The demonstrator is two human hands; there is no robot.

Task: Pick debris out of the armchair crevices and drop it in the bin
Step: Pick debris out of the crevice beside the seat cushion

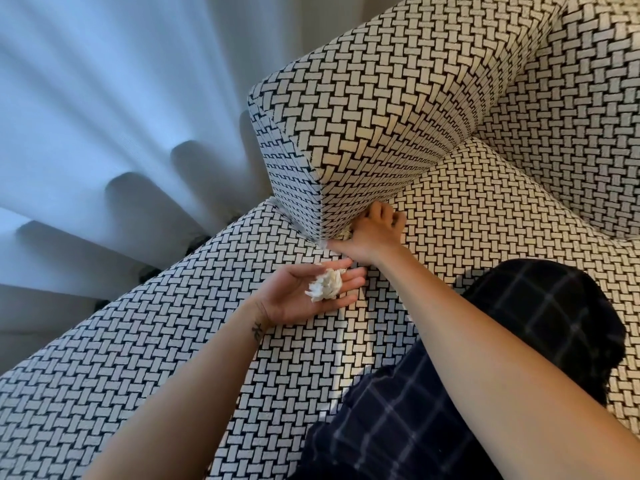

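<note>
Pale pleated curtains (104, 116) fill the view from nine to eleven o'clock, hanging behind an armchair (121, 375) upholstered in a black-and-white basket-weave fabric that takes up the rest.

Left of centre, the left hand (311, 292) lies palm up and spread flat on the seat cushion, cradling a loose wad of white paper scraps (325, 289) without closing on it.

Just beyond it, toward one o'clock, the right hand (374, 233) presses into the crevice (341, 233) where the armrest (363, 109) meets the seat. Its fingers are curled together, their tips hidden against the fabric, so whether they pinch anything I cannot tell. A small pale fleck shows at the mouth of the gap, beside the thumb.

The crevice runs from seven toward one o'clock, along the foot of the armrest, and the right hand is plainly the nearer to it. The open left palm waits just below to receive whatever is drawn out.

At four to six o'clock lies the person's leg in dark checked trousers (485, 358). No bin is in view.
</note>
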